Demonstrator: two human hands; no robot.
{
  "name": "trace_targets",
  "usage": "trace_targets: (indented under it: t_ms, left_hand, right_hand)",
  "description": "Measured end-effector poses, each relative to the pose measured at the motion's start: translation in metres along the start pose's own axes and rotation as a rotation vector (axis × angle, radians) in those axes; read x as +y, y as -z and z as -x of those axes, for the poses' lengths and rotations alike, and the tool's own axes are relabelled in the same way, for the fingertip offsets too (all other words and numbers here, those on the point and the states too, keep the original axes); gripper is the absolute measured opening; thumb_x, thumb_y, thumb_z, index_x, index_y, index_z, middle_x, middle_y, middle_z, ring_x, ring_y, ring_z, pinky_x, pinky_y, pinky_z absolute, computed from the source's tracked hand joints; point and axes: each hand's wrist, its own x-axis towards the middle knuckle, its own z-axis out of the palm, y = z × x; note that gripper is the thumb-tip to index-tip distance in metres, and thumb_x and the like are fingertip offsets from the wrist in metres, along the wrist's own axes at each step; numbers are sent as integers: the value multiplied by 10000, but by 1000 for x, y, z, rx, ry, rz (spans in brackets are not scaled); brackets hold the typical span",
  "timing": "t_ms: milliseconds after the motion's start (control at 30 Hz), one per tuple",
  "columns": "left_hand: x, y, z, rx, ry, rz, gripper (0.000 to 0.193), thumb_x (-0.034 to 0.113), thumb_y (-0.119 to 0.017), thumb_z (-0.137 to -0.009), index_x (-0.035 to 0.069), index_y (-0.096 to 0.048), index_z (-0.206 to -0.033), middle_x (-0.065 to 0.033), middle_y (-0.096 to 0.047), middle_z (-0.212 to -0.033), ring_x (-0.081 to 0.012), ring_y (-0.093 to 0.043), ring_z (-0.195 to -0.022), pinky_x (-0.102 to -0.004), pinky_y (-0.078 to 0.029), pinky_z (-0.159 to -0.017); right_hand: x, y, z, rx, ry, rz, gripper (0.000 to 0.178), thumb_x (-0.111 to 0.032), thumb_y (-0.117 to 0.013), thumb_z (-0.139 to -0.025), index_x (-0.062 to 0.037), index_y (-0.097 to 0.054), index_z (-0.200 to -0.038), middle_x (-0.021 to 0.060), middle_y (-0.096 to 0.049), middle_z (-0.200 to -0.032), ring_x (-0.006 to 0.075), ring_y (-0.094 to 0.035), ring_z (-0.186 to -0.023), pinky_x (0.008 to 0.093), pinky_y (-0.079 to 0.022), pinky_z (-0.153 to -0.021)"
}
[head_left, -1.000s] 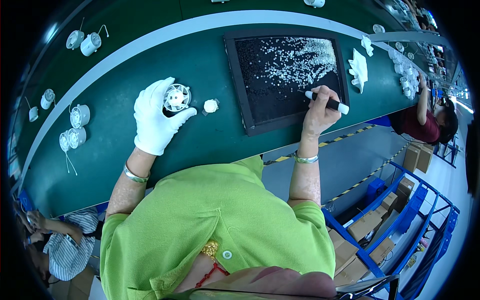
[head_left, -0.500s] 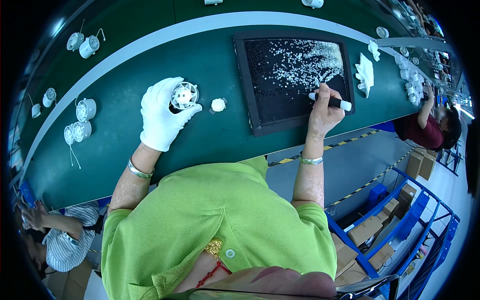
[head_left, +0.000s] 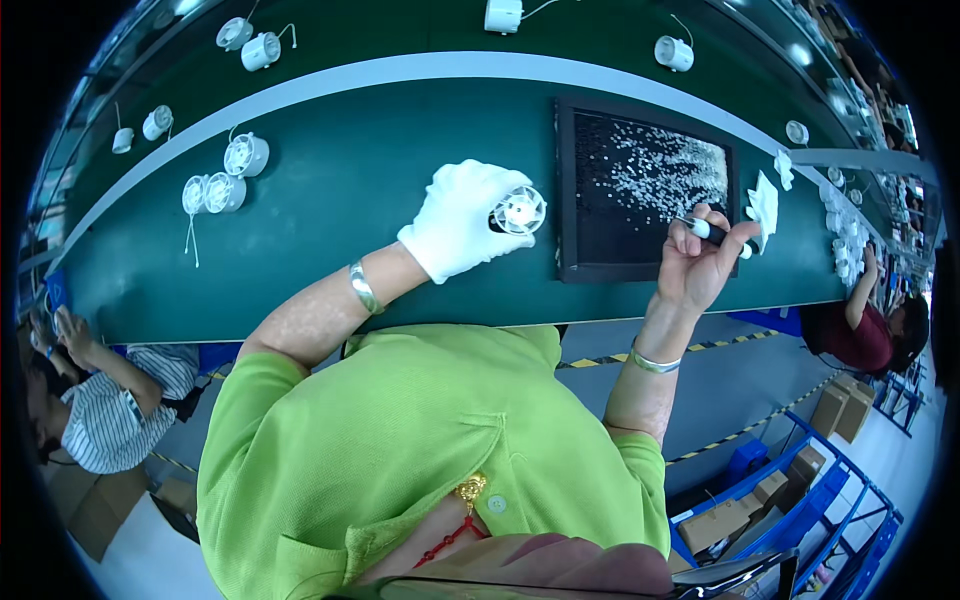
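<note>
Gloved left hand (head_left: 462, 228) wraps around a small white fan wheel (head_left: 520, 210), fingers closed on it, wheel face showing at the fingertips — held above the green belt (head_left: 340, 200), just left of the black tray (head_left: 640, 190). Bare right hand (head_left: 700, 262) pinches a white-tipped pen tool (head_left: 712, 232) over the tray's right edge — tray holds scattered small white bits.

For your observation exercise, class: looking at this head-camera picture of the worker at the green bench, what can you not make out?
- Head view: the underside of the white fan part, hidden by the gloved left hand.
- The tool tip, covered by the right hand.
- The white bits on the black tray, too small to identify.
- Parts at the far right of the bench, blurred and bent by the fisheye rim.
</note>
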Motion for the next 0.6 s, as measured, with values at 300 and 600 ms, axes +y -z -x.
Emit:
trace_targets:
  t_ms: [300,600]
  left_hand:
    - [-2,-6,-2,18,3,8,514,253,-833,-571,125,-617,-1020,-50,-627,-914,-266,-568,-848,-383,-433,-763]
    - [0,-13,-3,79,-10,-66,436,263,-776,-614,121,-598,-986,-49,-579,-822,-265,-542,-773,-386,-408,-684]
  right_hand:
    - [61,-82,19,-257,-37,-10,584,-570,-303,-948,-60,-474,-722,104,-560,-855,178,-471,-636,310,-420,-624]
    - [102,-69,20,-330,-62,-84,506,-531,-381,-959,-72,-444,-755,45,-459,-750,57,-257,-426,207,-249,-417]
